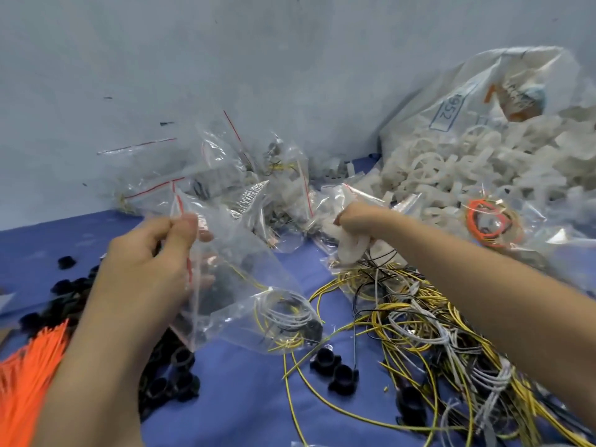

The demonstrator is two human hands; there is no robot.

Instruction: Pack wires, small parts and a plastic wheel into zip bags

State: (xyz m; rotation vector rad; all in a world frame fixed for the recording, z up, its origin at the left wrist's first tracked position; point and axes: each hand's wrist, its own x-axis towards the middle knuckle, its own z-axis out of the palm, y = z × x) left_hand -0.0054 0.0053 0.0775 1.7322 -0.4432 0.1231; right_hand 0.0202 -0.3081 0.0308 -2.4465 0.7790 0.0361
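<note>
Nearest, on the blue surface [245, 391], lie orange wires [29, 366], black parts [335, 366] and tangled yellow wires [419, 321]. Above them the left hand [151, 266] pinches a zip bag [245, 285] by its mouth, bag slanting down-right. Farther right, the right hand [354, 217] grips a white plastic wheel [350, 243], before a sack of wheels [483, 162].

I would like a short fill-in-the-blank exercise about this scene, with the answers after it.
1. The left hand pinches the top of a clear ____ bag.
2. The right hand grips a white plastic ____.
3. The bundle of thin ties at the lower left is ____ in colour.
4. The table cover is ____.

Answers: zip; wheel; orange; blue
</note>
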